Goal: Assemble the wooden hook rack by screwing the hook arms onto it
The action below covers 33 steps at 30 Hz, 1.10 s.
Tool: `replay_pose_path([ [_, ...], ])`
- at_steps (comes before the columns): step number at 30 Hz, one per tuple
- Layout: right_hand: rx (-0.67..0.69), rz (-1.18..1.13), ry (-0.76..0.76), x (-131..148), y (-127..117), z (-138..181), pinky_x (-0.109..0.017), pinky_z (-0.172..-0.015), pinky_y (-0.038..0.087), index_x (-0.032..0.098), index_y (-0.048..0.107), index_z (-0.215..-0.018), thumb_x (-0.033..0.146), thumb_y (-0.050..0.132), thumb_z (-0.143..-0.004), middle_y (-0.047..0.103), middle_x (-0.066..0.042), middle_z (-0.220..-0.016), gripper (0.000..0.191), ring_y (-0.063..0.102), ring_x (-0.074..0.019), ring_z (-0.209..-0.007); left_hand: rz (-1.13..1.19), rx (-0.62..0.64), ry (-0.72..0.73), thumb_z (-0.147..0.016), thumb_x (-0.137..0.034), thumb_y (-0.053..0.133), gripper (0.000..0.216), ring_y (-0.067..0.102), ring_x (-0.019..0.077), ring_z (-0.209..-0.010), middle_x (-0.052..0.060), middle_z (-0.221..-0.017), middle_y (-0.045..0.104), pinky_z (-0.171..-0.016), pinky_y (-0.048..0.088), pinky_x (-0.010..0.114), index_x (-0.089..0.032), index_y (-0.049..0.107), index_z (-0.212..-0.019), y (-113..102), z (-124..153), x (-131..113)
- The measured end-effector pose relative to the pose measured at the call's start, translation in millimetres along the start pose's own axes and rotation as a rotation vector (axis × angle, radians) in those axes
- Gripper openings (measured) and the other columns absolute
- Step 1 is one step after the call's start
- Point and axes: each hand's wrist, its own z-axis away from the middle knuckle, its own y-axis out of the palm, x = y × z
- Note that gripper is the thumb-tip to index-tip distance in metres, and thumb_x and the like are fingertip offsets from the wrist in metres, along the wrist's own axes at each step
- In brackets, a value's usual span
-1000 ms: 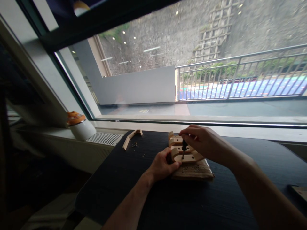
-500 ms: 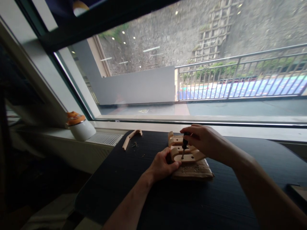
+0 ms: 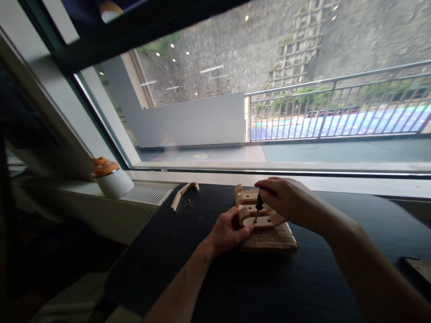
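My right hand grips a screwdriver with a dark handle, held nearly upright. Its tip meets a hole in the nearest curved wooden hook. Several such hooks lie side by side across a wooden board, whose bare near end shows small marks or bits. With thumb and fingers, my left hand clasps the left end of the nearest hook and the board's edge. Part of the hooks is hidden behind my right hand.
A loose wooden hook lies at the far left of the dark table, beside several small screws. On the sill stands a white container with an orange top. A dark-edged object sits at the right edge.
My right hand has shifted slightly on the screwdriver, which stays at the same hole. The left hand keeps its hold. The whole view has moved a little.
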Motion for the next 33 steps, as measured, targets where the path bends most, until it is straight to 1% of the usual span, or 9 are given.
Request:
replay_pose_path([
  [2,0.006,-0.036,-0.022,0.4,-0.9,0.2,-0.025,-0.063,0.040,0.022,0.069,-0.099,0.029,0.042,-0.087,0.071,-0.004,-0.089,0.030,0.062,-0.0171,-0.076,-0.012,0.001,0.009,-0.072,-0.023,0.067,0.026,0.058,0.0137,-0.077,0.000,-0.085,0.062,-0.069,0.046,0.022,-0.015,0.057,-0.095,-0.4,0.0,0.0],
  [5,0.008,-0.073,-0.039,3.1,-0.5,0.1,-0.024,-0.059,0.038,0.021,0.068,-0.094,0.030,0.042,-0.088,0.070,-0.002,-0.081,0.027,0.059,-0.0141,-0.067,-0.047,0.001,0.021,-0.073,-0.024,0.067,0.026,0.056,0.0135,-0.077,0.001,-0.086,0.061,-0.068,0.045,0.022,-0.015,0.057,-0.096,-1.1,-0.2,2.9],
  [10,0.025,-0.041,0.011,5.8,0.7,0.4,-0.023,-0.052,0.032,0.022,0.066,-0.085,0.036,0.046,-0.087,0.066,0.001,-0.069,0.024,0.053,-0.0119,-0.058,-0.055,0.006,0.004,-0.074,-0.026,0.067,0.030,0.058,0.0155,-0.081,0.002,-0.090,0.063,-0.071,0.046,0.024,-0.016,0.057,-0.101,-1.6,-0.7,7.8],
  [15,0.008,0.017,0.075,3.3,-1.2,1.3,-0.023,-0.050,0.029,0.025,0.066,-0.084,0.041,0.048,-0.085,0.065,0.002,-0.067,0.025,0.051,-0.0117,-0.056,-0.039,0.002,0.011,-0.073,-0.025,0.067,0.027,0.057,0.0142,-0.078,0.001,-0.087,0.062,-0.070,0.046,0.023,-0.015,0.057,-0.096,-1.0,-1.1,5.4],
  [20,-0.012,0.053,0.086,2.6,1.1,0.8,-0.024,-0.051,0.028,0.026,0.065,-0.087,0.039,0.046,-0.085,0.065,0.002,-0.067,0.023,0.052,-0.0124,-0.056,-0.092,-0.019,0.023,-0.073,-0.024,0.066,0.022,0.053,0.0110,-0.070,-0.001,-0.080,0.059,-0.063,0.042,0.020,-0.015,0.057,-0.091,-1.1,-1.1,5.2],
  [24,-0.003,-0.023,0.039,4.0,3.1,0.8,-0.023,-0.054,0.031,0.026,0.065,-0.089,0.033,0.044,-0.086,0.067,0.002,-0.074,0.022,0.055,-0.0123,-0.061,-0.117,-0.019,0.032,-0.074,-0.025,0.065,0.023,0.053,0.0117,-0.071,-0.001,-0.080,0.060,-0.064,0.042,0.021,-0.015,0.059,-0.094,-1.4,-0.7,4.2],
  [28,0.051,-0.168,-0.023,8.5,2.3,1.8,-0.021,-0.055,0.034,0.025,0.066,-0.088,0.030,0.046,-0.085,0.066,0.003,-0.072,0.021,0.055,-0.0103,-0.060,-0.046,0.009,0.028,-0.075,-0.025,0.064,0.025,0.056,0.0121,-0.072,0.000,-0.081,0.062,-0.066,0.044,0.020,-0.015,0.061,-0.098,-1.0,0.1,0.1],
  [33,0.126,-0.246,-0.060,12.0,2.9,1.8,-0.022,-0.053,0.035,0.025,0.066,-0.088,0.036,0.048,-0.085,0.066,0.004,-0.070,0.021,0.054,-0.0101,-0.058,0.035,0.017,0.016,-0.073,-0.024,0.068,0.030,0.058,0.0128,-0.075,0.000,-0.083,0.063,-0.067,0.045,0.020,-0.014,0.062,-0.101,-0.1,0.5,0.6],
])
